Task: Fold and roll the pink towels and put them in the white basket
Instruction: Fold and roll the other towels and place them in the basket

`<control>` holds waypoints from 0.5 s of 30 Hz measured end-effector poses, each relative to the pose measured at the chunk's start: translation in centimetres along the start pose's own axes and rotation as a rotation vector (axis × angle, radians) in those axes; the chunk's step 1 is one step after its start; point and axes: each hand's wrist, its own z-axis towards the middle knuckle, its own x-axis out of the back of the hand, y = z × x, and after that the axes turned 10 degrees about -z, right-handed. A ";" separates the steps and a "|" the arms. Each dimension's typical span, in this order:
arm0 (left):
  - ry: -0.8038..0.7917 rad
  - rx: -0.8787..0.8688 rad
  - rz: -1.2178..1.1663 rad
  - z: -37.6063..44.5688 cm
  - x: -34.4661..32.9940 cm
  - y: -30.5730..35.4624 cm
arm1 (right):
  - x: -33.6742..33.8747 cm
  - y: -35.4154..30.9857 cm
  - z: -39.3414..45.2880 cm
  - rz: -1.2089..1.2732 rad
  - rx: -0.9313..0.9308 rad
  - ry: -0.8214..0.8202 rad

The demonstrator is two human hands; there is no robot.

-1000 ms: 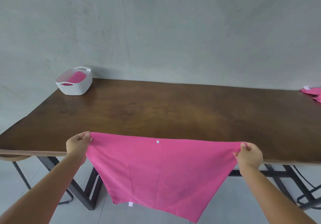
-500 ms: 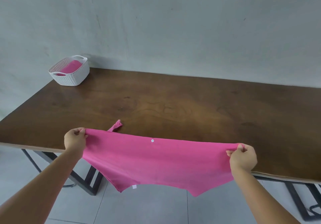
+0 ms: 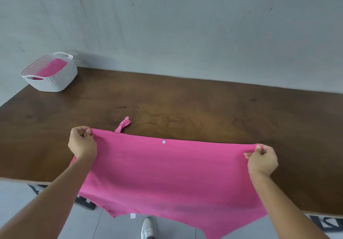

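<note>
Holding a pink towel [image 3: 167, 173] stretched between both hands, the person stands at the near edge of the wooden bench [image 3: 204, 109]. The left hand [image 3: 82, 144] pinches one top corner with curled fingers and thumb; the right hand [image 3: 261, 161] pinches the other top corner the same way. The top edge runs taut between them, above the bench's front part, while the lower part of the cloth hangs past the bench edge toward the floor, ending in a point near a shoe [image 3: 148, 227]. A small white dot [image 3: 163, 142] sits near the top edge, a hanging loop [image 3: 123, 125] pokes out behind it onto the wood, and a white label [image 3: 133, 216] shows at the lower hem.

The white basket [image 3: 52, 77] stands at the far left corner of the bench, well apart from the hands, with one pink rolled towel [image 3: 52, 68] already lying inside. So at least one towel looks finished. This one appears to be at the very start: open, unfolded, not yet laid flat. Folding, rolling and carrying it over to the basket all seem to be left. Whether more towels wait cannot be told from this view.
</note>
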 end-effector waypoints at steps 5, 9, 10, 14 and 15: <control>0.003 -0.004 -0.019 2.4 -4.7 1.5 | -3.1 -2.2 3.4 0.010 -0.035 -0.007; 0.001 0.009 -0.037 4.8 -8.6 2.4 | -6.2 -4.2 6.3 0.004 -0.044 0.006; 0.000 0.015 -0.042 5.4 -9.6 2.6 | -6.9 -4.8 7.0 0.003 -0.046 0.009; -0.015 0.056 -0.064 8.1 -13.4 3.0 | -9.7 -6.4 9.7 -0.012 -0.050 0.010; -0.019 0.060 -0.066 8.7 -14.2 3.1 | -10.4 -6.8 10.3 -0.017 -0.053 0.012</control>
